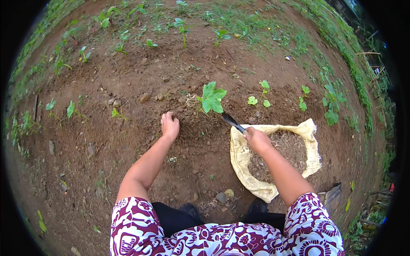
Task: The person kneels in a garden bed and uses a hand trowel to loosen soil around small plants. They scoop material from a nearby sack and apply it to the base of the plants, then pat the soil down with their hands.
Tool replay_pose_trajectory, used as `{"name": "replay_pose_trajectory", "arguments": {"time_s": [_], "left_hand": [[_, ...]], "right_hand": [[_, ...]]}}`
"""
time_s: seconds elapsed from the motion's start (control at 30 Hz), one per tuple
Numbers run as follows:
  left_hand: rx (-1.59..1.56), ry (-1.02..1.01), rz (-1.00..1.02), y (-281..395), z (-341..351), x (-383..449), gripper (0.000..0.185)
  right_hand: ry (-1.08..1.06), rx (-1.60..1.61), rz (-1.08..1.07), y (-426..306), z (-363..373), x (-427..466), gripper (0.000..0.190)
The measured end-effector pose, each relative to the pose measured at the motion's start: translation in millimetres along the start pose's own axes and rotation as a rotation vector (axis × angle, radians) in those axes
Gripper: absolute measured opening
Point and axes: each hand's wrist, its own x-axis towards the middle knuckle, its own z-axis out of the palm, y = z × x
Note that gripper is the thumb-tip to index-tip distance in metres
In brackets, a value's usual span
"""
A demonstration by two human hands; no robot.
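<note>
My right hand [258,140] grips the handle of a small hand trowel [233,121] with a dark blade. The blade's tip is at the soil just right of a young plant [212,98] with broad lobed leaves. My left hand [170,125] is low over the loose brown soil [192,134], left of that plant, with its fingers curled downward. Whether soil is between those fingers is hidden. Under my right forearm stands an open pale-yellow woven sack [238,160] with its rim rolled outward. Dry brown plant litter [290,150] fills it, partly covered by the forearm.
Smaller seedlings [264,92] grow in the same row to the right, and others [71,109] to the left. A further row of young plants [184,30] stands beyond. Stones [145,97] lie on the soil. A grey flat-sided object [332,196] is beside my right sleeve.
</note>
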Motion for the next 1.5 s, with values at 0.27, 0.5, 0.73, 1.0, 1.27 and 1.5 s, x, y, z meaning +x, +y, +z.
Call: {"name": "replay_pose_trajectory", "arguments": {"time_s": [0.27,0.5,0.73,1.0,1.27,1.5], "left_hand": [[0.028,-0.384,0.06,52,-6,-83,0.09],[0.089,-0.212,-0.014,68,-25,-70,0.113],[0.133,-0.088,-0.005,69,-47,-45,0.118],[0.25,0.009,0.164,63,-41,-24,0.101],[0.333,0.062,0.19,37,-54,10,0.032],[0.472,-0.171,0.104,24,-62,-5,0.024]], "right_hand": [[-0.542,0.945,0.271,-23,29,-74,0.027],[-0.489,0.988,0.166,-61,35,-96,0.024],[-0.357,0.934,0.074,-79,40,-94,0.024],[-0.286,0.845,0.009,-81,49,-92,0.025],[-0.238,0.515,-0.013,-55,32,-91,0.031],[-0.189,0.103,0.158,-5,22,-80,0.033]]}}
